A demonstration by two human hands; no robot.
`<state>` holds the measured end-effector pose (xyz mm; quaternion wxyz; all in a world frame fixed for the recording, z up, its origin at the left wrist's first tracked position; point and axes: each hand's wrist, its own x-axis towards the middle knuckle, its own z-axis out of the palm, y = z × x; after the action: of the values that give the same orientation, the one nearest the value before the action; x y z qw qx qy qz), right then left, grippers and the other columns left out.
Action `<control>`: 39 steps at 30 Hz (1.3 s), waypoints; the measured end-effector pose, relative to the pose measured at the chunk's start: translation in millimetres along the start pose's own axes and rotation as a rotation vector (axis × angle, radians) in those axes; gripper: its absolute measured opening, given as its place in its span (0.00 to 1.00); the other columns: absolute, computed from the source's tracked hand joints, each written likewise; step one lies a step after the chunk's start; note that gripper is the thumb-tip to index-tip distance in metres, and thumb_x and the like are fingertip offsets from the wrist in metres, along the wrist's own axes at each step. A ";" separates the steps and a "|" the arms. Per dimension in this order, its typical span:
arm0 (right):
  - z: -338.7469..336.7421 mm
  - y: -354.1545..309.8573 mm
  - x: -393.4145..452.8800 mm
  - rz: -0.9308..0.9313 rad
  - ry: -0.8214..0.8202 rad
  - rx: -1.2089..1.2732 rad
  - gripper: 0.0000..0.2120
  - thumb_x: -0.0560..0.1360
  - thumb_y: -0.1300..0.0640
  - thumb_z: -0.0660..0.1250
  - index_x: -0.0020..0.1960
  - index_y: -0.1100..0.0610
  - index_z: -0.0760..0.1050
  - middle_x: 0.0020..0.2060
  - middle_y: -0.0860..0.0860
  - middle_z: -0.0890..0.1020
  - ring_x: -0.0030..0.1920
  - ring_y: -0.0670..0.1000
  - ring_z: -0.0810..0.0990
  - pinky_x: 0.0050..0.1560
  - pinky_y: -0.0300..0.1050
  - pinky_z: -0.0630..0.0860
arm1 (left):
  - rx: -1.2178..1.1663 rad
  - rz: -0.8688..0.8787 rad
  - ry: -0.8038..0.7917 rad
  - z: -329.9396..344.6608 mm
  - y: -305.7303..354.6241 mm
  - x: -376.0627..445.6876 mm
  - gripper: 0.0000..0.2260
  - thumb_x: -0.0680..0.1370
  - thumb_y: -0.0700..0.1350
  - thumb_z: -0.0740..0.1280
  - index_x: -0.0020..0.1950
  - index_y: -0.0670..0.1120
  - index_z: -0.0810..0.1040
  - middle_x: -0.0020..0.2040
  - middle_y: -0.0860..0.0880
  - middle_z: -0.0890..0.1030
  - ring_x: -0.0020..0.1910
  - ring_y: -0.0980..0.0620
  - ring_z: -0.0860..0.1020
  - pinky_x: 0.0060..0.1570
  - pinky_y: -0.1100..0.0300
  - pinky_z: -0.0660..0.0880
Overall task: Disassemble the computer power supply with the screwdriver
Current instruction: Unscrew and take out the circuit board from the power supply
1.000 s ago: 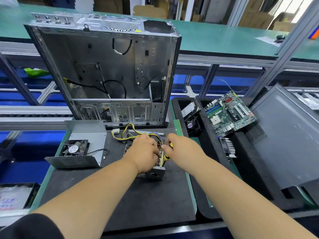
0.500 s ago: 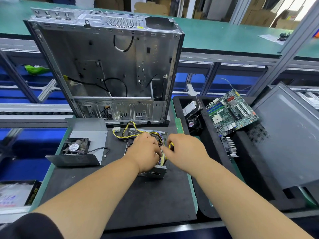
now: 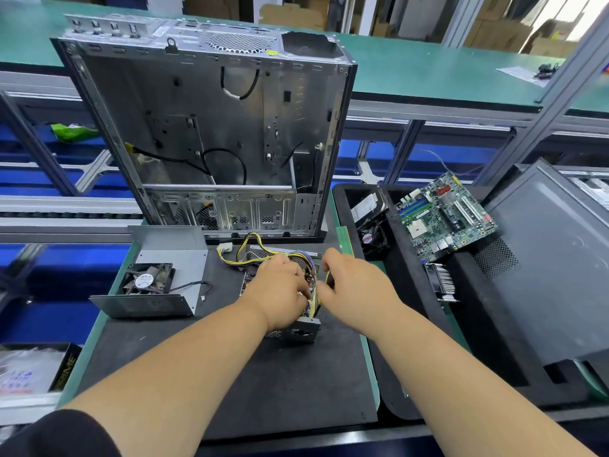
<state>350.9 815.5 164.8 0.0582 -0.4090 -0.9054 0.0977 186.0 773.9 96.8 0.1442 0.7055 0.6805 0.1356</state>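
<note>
The opened power supply [image 3: 301, 331] lies on the black mat in front of me, its grey metal frame showing below my hands and its yellow and black cables [image 3: 245, 247] looping off at the back. My left hand [image 3: 280, 291] rests on top of it, fingers curled into the inside. My right hand [image 3: 354, 285] is right beside it, closed around the yellow and black screwdriver [image 3: 328, 278], of which only a bit of handle shows. The tip is hidden between my hands.
The power supply's removed cover with a fan [image 3: 148, 280] lies to the left. An empty computer case [image 3: 211, 127] stands upright behind. A black tray [image 3: 412, 324] to the right holds a motherboard [image 3: 445, 216], a small fan [image 3: 370, 239] and a dark side panel [image 3: 553, 258].
My hands have stayed on the power supply, with the right hand and screwdriver shifting slightly; the camera has tilted a little.
</note>
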 end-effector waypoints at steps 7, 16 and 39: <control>-1.2 3.3 4.6 0.030 -0.038 -0.015 0.11 0.81 0.44 0.59 0.53 0.52 0.68 0.38 0.49 0.77 0.41 0.56 0.76 0.35 0.47 0.67 | -0.004 -0.003 0.008 -0.5 1.1 -0.2 0.12 0.76 0.47 0.63 0.52 0.57 0.85 0.53 0.59 0.77 0.59 0.51 0.64 0.64 0.56 0.58; -7.6 2.4 2.5 0.017 -0.098 0.158 0.06 0.74 0.53 0.64 0.49 0.51 0.72 0.46 0.48 0.76 0.47 0.53 0.75 0.42 0.47 0.73 | 0.002 -0.006 -0.004 -2.6 2.3 -0.1 0.12 0.75 0.47 0.63 0.52 0.55 0.85 0.53 0.58 0.77 0.59 0.51 0.64 0.65 0.55 0.59; -7.8 4.9 1.2 0.014 -0.090 0.146 0.06 0.75 0.47 0.65 0.46 0.49 0.72 0.44 0.46 0.77 0.46 0.51 0.76 0.44 0.47 0.74 | 0.017 -0.003 0.001 -3.4 3.5 -1.7 0.13 0.75 0.46 0.63 0.52 0.54 0.85 0.54 0.58 0.77 0.59 0.50 0.64 0.65 0.55 0.58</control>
<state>355.2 820.6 171.3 0.0462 -0.4052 -0.8947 0.1822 187.8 772.2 101.4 0.1381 0.7057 0.6827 0.1299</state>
